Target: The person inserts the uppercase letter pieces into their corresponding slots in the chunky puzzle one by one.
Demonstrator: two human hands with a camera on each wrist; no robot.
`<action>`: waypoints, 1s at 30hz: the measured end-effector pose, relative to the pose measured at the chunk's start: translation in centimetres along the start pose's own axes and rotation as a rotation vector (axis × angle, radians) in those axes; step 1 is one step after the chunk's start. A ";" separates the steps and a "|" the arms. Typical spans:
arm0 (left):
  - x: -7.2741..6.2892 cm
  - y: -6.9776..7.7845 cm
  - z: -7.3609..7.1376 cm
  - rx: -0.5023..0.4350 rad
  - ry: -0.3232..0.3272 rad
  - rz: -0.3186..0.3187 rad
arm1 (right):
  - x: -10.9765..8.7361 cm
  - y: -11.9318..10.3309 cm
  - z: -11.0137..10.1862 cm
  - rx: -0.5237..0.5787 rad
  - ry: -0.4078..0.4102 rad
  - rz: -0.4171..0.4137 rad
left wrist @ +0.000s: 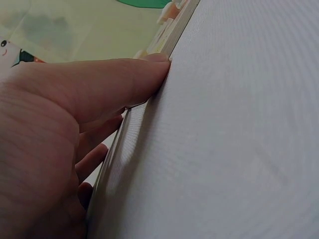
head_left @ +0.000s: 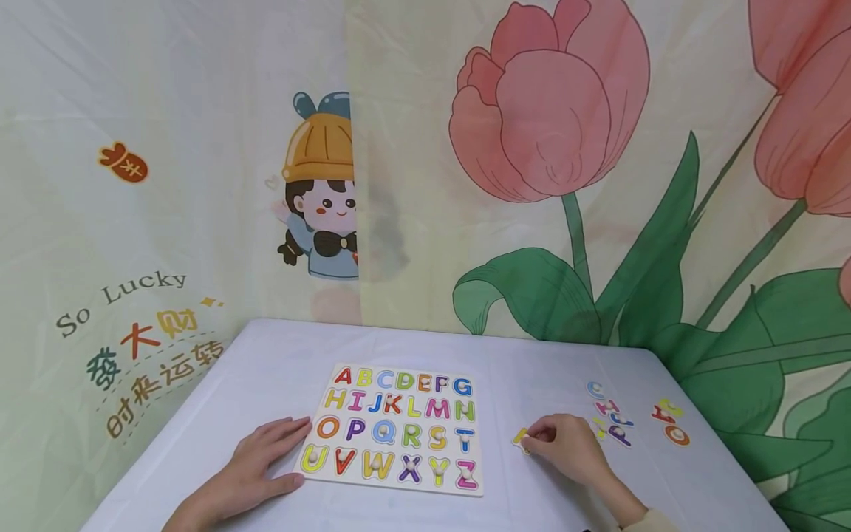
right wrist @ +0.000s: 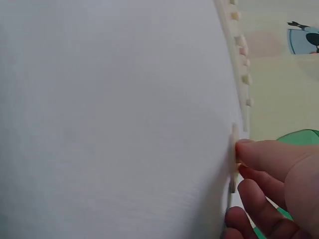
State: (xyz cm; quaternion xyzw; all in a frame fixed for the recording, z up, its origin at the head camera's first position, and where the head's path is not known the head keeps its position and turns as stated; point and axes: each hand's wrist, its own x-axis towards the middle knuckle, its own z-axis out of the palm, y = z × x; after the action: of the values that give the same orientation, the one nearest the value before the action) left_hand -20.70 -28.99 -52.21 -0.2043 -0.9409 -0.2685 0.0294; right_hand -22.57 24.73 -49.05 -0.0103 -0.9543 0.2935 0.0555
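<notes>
- pale cloth backdrop [head_left: 412, 148] with printed tulips behind; white surface [head_left: 505, 369] in front of me.
- the letter board [head_left: 392, 482] lies flat near the middle; some of its places, the orange o [head_left: 326, 427] among them, show no knob.
- my left hand [head_left: 255, 462] is spread at the board's left edge, thumb touching it.
- my right hand [head_left: 568, 447] pinches a yellow letter piece [head_left: 518, 437] just right of the board; i can't read it, nor tell whether it's lifted.
- loose letters [head_left: 621, 434] lie farther right, with another group [head_left: 677, 436] beyond them.
- i judge the step as handling one piece between board and loose letters; the next move calls for a steady pinch and a braced board.
</notes>
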 end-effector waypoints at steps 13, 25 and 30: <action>-0.3 0.2 -0.1 0.009 0.030 0.030 | 2.3 1.4 -3.9 0.005 -0.262 -0.356; -0.2 -0.1 0.2 0.001 0.006 0.003 | 4.6 0.9 -4.6 -0.093 -0.445 -0.654; -0.3 -0.2 0.2 0.010 0.023 0.017 | 4.8 0.9 -4.0 -0.093 -0.454 -0.674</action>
State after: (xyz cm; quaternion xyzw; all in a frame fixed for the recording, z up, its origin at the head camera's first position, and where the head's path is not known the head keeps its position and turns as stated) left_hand -20.52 -29.09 -52.54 -0.2091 -0.9400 -0.2659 0.0437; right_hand -26.89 27.94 -45.80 0.3654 -0.9045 0.2104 -0.0640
